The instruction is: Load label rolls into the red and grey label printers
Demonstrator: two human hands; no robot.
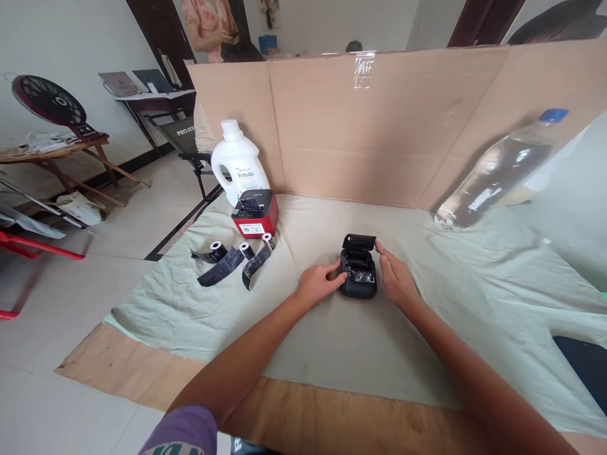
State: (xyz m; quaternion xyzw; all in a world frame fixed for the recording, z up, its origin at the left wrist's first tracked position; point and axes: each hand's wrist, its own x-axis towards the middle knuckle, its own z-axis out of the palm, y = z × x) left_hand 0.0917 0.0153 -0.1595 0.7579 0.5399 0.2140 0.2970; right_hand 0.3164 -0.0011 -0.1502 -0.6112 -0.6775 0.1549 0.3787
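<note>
Black printer: sat on the cloth, to the right of the red printer and nearer the person than it.
Lid: stood open, hinged up at the end of the black printer that pointed away from the person; something shiny showed in the open bay.
Left hand: loosely curled, not closed on anything, fingertips touching the black printer's side that faced the red printer.
Right hand: open and flat, fingers together, laid along the side turned away from the red printer.
Handling: it looked like a small, light, rigid plastic box with smooth rounded sides, likely to slide on the cloth. The body's two long sides seemed the safe hold. The raised lid looked thin at its hinge and best left alone.
Paper rolls: lay just in front of the red printer, dark strips trailing loose.
White bottle: stood just behind the red printer.
Cardboard wall: rose behind the red printer and ran off to its right.
Water bottle: far right of the red printer, against the cardboard wall.
</note>
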